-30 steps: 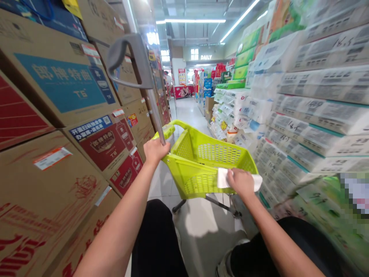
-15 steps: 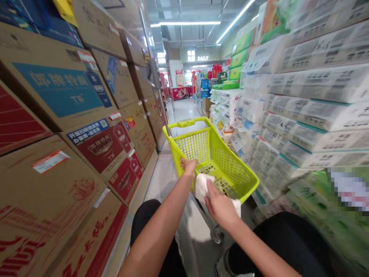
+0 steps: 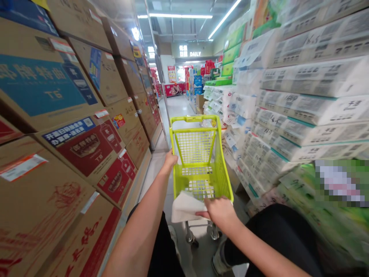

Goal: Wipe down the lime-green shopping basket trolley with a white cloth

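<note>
A yellow-green plastic shopping cart (image 3: 194, 167) stands in the aisle right in front of me, its basket facing up and its metal wheels showing below. My left hand (image 3: 171, 158) is closed on the left rim of the basket. A white cloth or paper wipe (image 3: 186, 207) lies over the near end of the cart. My right hand (image 3: 219, 209) grips that wipe at its right part, fingers bent over the near rim. The inside of the basket shows only its slatted floor and walls.
Stacked cardboard cartons (image 3: 83, 142) line the left side, close to my left arm. On the right rise piles of white wrapped paper packs (image 3: 291, 111) and green packs (image 3: 302, 207). A metal post (image 3: 166, 107) stands beyond the cart's left. The tiled aisle (image 3: 175, 104) runs on ahead.
The cart has swung round to point straight down the aisle. My left hand has shifted left along with the rim. My right hand has moved slightly, and the wipe now spreads leftward.
</note>
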{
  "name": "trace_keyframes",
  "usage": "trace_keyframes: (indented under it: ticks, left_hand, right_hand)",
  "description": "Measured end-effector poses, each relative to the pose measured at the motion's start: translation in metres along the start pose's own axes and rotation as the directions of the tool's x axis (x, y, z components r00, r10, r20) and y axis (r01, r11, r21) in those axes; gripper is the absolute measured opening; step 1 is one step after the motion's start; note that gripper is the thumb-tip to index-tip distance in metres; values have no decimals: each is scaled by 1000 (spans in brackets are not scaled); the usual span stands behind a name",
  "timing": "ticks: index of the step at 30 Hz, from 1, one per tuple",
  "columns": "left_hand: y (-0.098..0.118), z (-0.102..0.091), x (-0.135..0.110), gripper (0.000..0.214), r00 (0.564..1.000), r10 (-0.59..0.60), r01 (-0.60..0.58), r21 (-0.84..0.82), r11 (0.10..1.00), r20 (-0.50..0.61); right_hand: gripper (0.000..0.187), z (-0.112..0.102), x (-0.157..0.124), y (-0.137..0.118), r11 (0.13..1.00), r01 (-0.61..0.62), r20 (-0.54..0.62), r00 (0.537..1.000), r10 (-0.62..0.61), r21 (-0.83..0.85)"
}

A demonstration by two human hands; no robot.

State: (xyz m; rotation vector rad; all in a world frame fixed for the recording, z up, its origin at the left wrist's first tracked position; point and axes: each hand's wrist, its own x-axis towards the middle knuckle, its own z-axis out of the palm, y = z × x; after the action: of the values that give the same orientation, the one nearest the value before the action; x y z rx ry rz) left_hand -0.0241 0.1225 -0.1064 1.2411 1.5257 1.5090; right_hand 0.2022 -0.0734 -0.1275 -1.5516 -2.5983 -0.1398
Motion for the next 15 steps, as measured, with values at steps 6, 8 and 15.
trace_keyframes:
  ticks: [6,8,15]
  left_hand:
    - [-12,6,2,53,999,5,-5,1,1000,-47]
    - [-15,8,0,54,997,12,-12,6,1000,-75]
    - [-21,-17,4,55,999,22,-22,10,1000,-33]
  right_hand:
    - [49,-4,4,26,998,67,23,998,-66,-19]
    - [50,-4,16,3,997,78,54,995,-79,13]
    - [47,2,36,-67,991,93,10,995,-95,96]
